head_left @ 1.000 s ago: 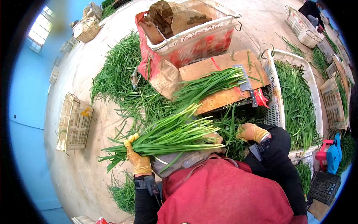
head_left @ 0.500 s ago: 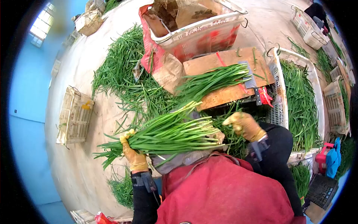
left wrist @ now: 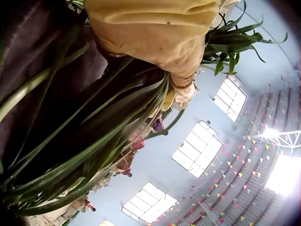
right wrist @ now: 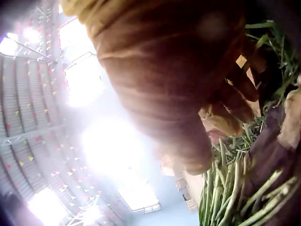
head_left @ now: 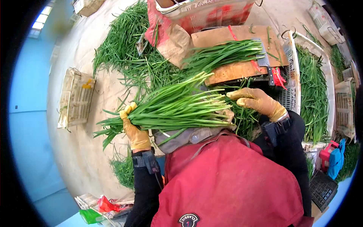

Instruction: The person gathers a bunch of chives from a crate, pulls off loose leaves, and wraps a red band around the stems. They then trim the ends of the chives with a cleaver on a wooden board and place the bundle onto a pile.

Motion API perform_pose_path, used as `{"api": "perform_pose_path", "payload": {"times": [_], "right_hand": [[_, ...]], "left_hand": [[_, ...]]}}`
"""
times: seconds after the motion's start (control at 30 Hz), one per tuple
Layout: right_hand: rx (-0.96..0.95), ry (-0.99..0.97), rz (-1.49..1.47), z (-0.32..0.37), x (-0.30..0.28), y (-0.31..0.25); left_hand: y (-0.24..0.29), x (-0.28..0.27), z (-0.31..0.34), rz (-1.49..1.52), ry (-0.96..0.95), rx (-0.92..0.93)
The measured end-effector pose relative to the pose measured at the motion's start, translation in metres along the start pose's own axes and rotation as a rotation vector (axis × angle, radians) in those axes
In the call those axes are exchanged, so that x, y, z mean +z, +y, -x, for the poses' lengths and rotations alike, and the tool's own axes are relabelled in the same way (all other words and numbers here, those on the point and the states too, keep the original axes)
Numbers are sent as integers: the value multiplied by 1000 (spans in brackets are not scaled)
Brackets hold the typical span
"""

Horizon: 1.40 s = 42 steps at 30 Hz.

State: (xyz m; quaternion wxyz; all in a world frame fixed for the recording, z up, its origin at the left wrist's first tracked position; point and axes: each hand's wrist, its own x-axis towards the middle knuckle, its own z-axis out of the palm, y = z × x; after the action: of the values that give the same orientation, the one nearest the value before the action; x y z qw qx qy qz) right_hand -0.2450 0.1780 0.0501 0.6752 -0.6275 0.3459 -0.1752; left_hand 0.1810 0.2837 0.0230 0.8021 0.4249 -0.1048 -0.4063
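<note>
A loose bunch of garlic chives point(head_left: 177, 109) lies across the lap, pale stem ends to the right. My gloved left hand point(head_left: 133, 128) grips it near its leafy end; in the left wrist view, long leaves hang below the yellow glove point(left wrist: 155, 33). My gloved right hand point(head_left: 261, 102) hovers just right of the stem ends, fingers fairly straight and pointing at them. In the right wrist view its fingertips come close to the pale stems point(right wrist: 225, 188). Another bunch of chives point(head_left: 227, 53) rests on a wooden board point(head_left: 227, 73), beside a cleaver point(head_left: 261, 53).
A white crate point(head_left: 297, 75) filled with chives stands at the right. Behind the board is a red-stained crate point(head_left: 211, 17). A heap of loose chives point(head_left: 121, 41) covers the floor at the upper left, near a paper sack point(head_left: 176, 45). Another crate point(head_left: 76, 97) sits farther left.
My right hand has risen from low beside the lap to the stem ends, its fingers straightening. The left hand keeps its grip on the bunch. The head view has shifted.
</note>
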Motion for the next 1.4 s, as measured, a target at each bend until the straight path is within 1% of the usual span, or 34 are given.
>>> {"api": "perform_pose_path", "payload": {"times": [0.07,0.1,0.13,0.2,0.27,0.3,0.4,0.43,0.5,0.53,0.57,0.67,0.7,0.8,0.87,0.93,0.97,1.0,1.07,1.13,1.2,1.27,1.33,1.4], "right_hand": [[2,-4,63,-9,6,-6],[-38,-12,117,-14,8,-10],[8,23,114,-19,12,-11],[25,48,297,-32,15,-1],[92,-33,222,-49,19,15],[125,-76,182,-56,25,20],[270,-55,-154,-73,53,10],[207,-20,-224,-77,56,17],[179,15,-266,-74,60,14],[163,34,-284,-73,62,8],[219,66,-266,-69,63,0],[258,174,-47,-69,65,21],[215,240,120,-65,62,20],[350,331,447,-49,37,32],[576,243,884,-36,20,50],[663,10,1122,-15,-1,81],[618,99,963,-3,-7,77],[493,144,911,-2,-10,73],[287,207,696,-15,-7,35],[214,185,660,-30,13,-11],[306,4,743,-56,39,-40],[199,-19,700,-78,61,-35],[50,97,509,-96,79,-23],[197,55,568,-102,87,-23]], "left_hand": [[0,0,0,-2,16,-13],[2,6,4,-25,41,-12],[5,12,8,-44,63,-10],[6,16,10,-57,26,-12],[8,11,7,-48,-42,-14],[9,13,8,-18,-41,-24],[12,10,5,57,-168,-53],[12,10,5,42,-154,-42],[14,10,6,9,-123,-20],[16,12,6,11,-139,-22],[17,14,7,13,-156,-25],[14,13,5,34,-188,-36],[13,13,4,44,-194,-37],[13,15,7,102,-205,-63],[13,12,7,78,-186,-46],[14,11,5,57,-191,-31],[14,10,5,46,-202,-26],[15,8,5,32,-210,-21],[15,9,7,17,-210,9],[17,17,10,16,-249,4],[24,29,15,28,-319,-29],[27,36,17,11,-394,-20],[29,39,17,-18,-467,-2],[33,45,23,-109,-395,48]]}}
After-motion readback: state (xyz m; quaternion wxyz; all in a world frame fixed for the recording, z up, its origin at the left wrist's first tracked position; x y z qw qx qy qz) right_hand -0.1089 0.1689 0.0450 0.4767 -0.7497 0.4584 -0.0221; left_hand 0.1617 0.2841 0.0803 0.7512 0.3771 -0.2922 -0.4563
